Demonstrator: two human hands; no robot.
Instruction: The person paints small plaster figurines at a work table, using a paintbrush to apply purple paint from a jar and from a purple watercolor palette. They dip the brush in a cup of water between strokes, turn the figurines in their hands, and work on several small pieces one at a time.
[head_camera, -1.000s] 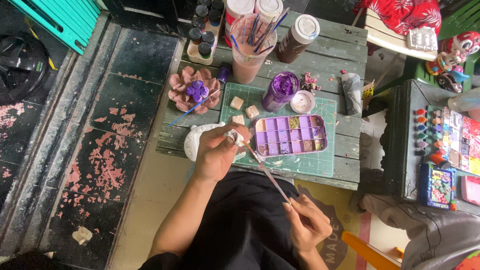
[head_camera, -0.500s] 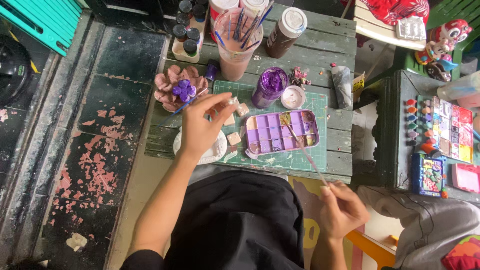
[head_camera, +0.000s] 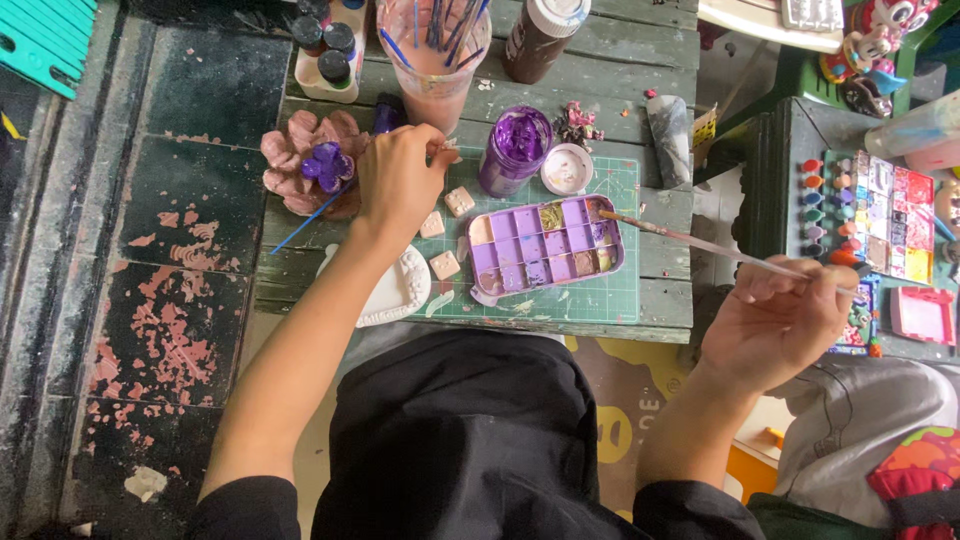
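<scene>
left hand (head_camera: 400, 180): stretched out over the green cutting mat (head_camera: 600, 300), fingers curled and pinched around something tiny near the pink water cup (head_camera: 435, 60); can't tell what's in the pinch
right hand (head_camera: 775, 320): pulled off to the right of the table, closed on the back end of a thin paintbrush (head_camera: 700, 243)
brush axis: runs long and nearly flat, handle at the right hand, tip pointing left and slightly up
brush tip: right at the right edge of the purple palette (head_camera: 545, 245), touching or just above, hard to say
palette: flat on the mat, left of the right hand, below the open purple paint jar (head_camera: 517, 148)
small square tiles (head_camera: 445, 265): just beside the palette's left end, under the left wrist
nearer hand: left for tiles, right only via the brush
</scene>
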